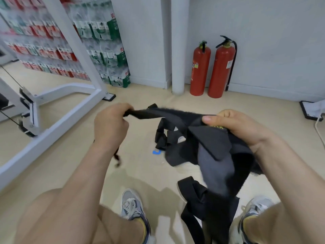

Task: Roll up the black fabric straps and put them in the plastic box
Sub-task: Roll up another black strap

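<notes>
While pulled out flat between two bare hands, held clear of the floor point(140, 95): one black fabric strap point(168, 114), fuzzy along its far edge. Left grip point(110, 124) fisted tight around the strap's left end, fingers fully curled; one thin black cord point(117, 155) dangling below that wrist. Right grip point(235, 127) closed on the other end, thumb pressed flat on top, fingers curled beneath, also bunching up one hanging bundle point(216, 147) of black and grey fabric, with a scrap of yellow lettering just under the thumb. Hard to tell how many separate straps in that bundle.

Further black webbing in two places: one looped tangle point(162, 138) beyond the bundle, resting on the floor or just above it, cannot tell which; one heap of loops point(202, 199) lower down, between the two shoes and nearer the right one. Two grey-and-white trainers, left shoe point(131, 206) and right shoe point(255, 208), planted well apart, with beige shorts at the bottom edge.

One small blue mark point(156, 152) on the floor, just left of the looped tangle. Against the far wall, two red cylinders upright and side by side: one shorter fire extinguisher point(200, 67) and one taller fire extinguisher point(222, 67), just right of one white pillar point(179, 50). Stacked packs of bottled water point(105, 41) at upper left, too blurred to count. One white metal frame point(70, 106) slanting across the left side.
</notes>
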{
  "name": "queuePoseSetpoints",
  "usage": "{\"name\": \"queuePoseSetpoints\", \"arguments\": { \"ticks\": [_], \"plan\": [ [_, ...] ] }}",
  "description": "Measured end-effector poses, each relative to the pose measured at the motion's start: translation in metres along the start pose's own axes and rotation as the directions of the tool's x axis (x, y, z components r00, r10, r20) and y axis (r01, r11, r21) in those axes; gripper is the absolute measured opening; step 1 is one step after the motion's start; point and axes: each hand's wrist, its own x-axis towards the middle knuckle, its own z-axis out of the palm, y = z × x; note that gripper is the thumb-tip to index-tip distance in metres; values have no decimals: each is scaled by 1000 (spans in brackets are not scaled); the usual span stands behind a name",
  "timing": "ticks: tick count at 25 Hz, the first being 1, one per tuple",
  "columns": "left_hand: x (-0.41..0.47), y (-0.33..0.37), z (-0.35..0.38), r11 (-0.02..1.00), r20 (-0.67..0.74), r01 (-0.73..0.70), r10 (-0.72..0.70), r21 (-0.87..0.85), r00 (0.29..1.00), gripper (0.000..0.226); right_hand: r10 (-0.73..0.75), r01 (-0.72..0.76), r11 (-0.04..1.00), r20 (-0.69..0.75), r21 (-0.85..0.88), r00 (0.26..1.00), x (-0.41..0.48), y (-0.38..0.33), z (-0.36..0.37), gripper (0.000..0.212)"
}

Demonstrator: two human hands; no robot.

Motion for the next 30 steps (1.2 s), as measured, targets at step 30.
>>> {"name": "queuePoseSetpoints", "arguments": {
  "ticks": [30],
  "plan": [
    [-8,55,-19,351,461,508,-213,-787,861,12,148,-1,853,240,-522,959,5,22,-18,23]
  ]
}}
